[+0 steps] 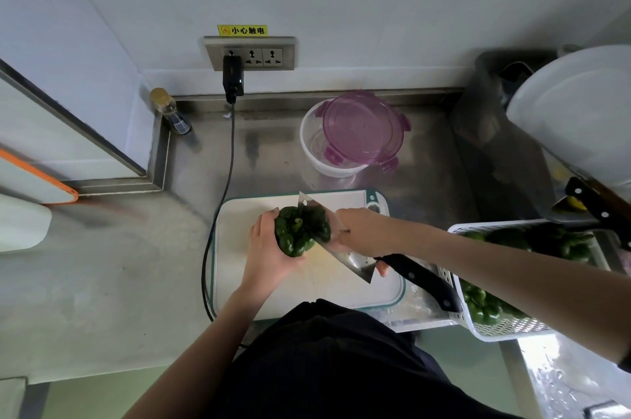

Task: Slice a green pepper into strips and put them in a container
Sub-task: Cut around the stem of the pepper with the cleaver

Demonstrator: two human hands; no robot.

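A whole dark green pepper (296, 230) is above the far part of a white cutting board (246, 282) with a teal rim. My left hand (268, 256) grips the pepper from the left and below. My right hand (363, 234) holds a cleaver (351, 260) up by the blade's back end, and its black handle (421, 280) sticks out toward the lower right. The blade is set into the pepper's right side, its tip beyond the pepper. Behind the board stands a clear round container (312, 152) with a purple lid (362, 130) leaning on it.
A white perforated basket (505, 328) with several green peppers sits at the right. Another black-handled knife (594, 205) lies by a large white round tub (580, 114). A black power cable (228, 179) runs down the board's left edge from a wall socket. A small bottle (170, 111) stands in the back left corner.
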